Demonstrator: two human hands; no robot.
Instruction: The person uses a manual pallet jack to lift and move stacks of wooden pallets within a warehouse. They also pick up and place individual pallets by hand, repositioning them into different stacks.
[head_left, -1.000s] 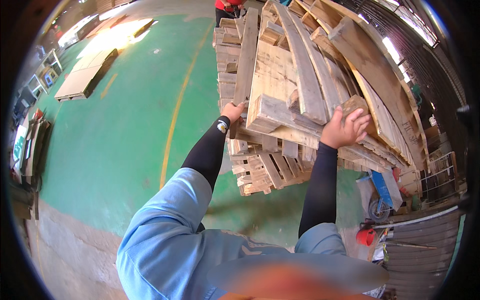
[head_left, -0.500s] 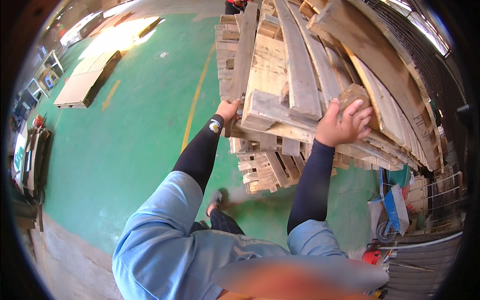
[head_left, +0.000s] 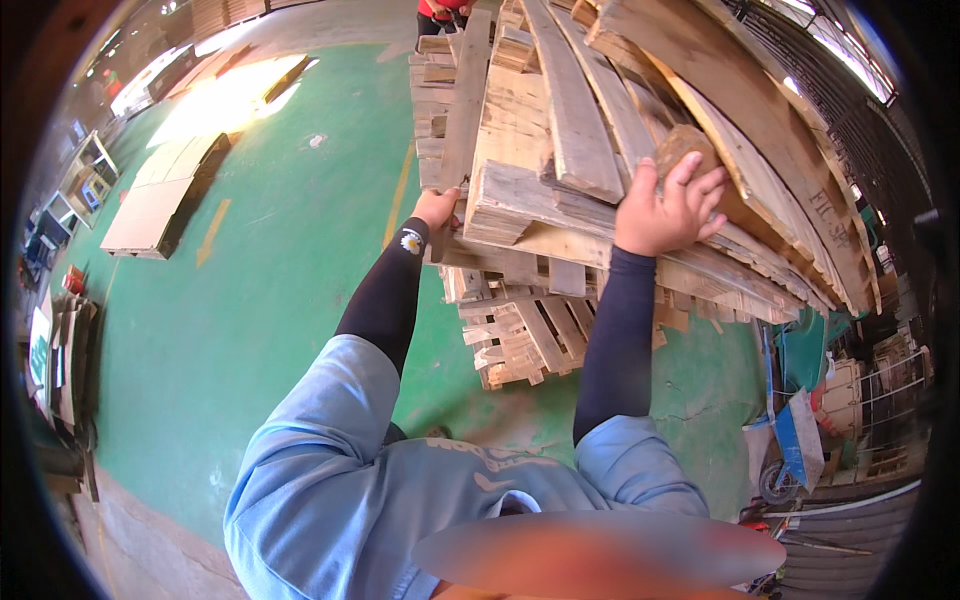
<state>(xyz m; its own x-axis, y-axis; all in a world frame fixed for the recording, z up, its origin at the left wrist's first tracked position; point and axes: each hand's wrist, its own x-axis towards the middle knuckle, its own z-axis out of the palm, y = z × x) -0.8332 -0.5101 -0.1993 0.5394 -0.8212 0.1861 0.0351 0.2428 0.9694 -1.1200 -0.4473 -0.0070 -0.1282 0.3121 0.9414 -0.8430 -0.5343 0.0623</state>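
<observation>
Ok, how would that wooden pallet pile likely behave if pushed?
The wooden pallet pile is probably heavy, with so much timber stacked. Upper boards may shift, since they lie at differing angles. The rough-looking wood probably isn't slippery, so the left hand likely has decent grip at the long plank.

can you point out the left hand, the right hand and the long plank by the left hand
left hand point(head_left: 436, 208): head view, middle of the hand
right hand point(head_left: 662, 212): head view, middle of the hand
long plank point(head_left: 467, 105): head view, its broad face
</observation>
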